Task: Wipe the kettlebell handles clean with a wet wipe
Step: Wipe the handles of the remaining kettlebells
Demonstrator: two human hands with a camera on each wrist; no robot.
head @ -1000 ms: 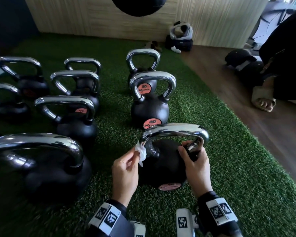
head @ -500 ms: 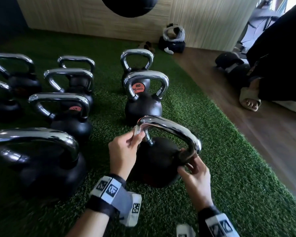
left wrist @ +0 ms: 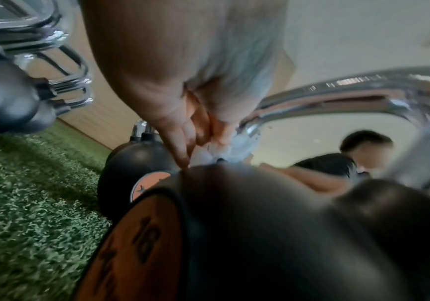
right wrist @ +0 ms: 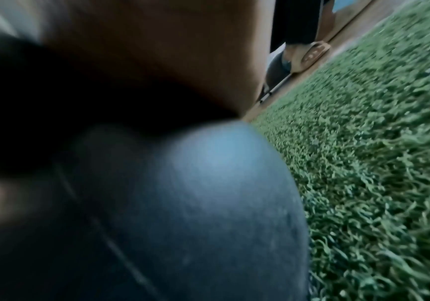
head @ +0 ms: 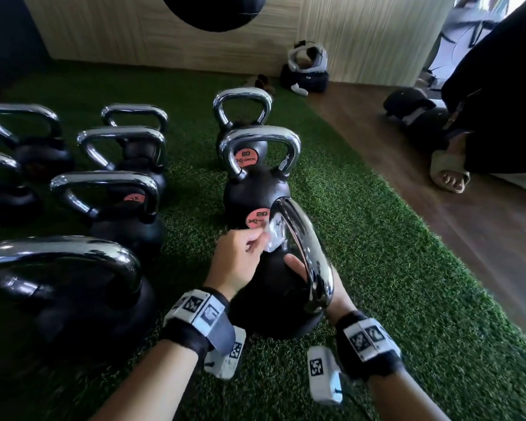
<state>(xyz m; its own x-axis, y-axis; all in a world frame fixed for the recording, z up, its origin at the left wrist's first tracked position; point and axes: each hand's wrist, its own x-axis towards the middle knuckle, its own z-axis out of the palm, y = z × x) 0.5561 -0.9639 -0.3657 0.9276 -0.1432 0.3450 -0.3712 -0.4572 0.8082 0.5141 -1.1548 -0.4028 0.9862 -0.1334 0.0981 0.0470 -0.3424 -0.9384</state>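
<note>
The kettlebell (head: pixel 274 299) is standing on turf (head: pixel 407 284), the left hand (head: pixel 240 262) pinching a wipe (head: pixel 275 235) against its handle (head: pixel 307 256); only the head view is showing the right hand (head: pixel 331 287) cupping the bell, finger curl hidden.

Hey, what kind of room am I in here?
Most likely a gym or training studio: rows of chrome-handled kettlebells stand on green artificial turf, and a black ball that may be a punching bag hangs overhead.

Left grip (head: pixel 240 259) pinched; right grip (head: pixel 301 271) partly hidden, fingers unclear
</note>
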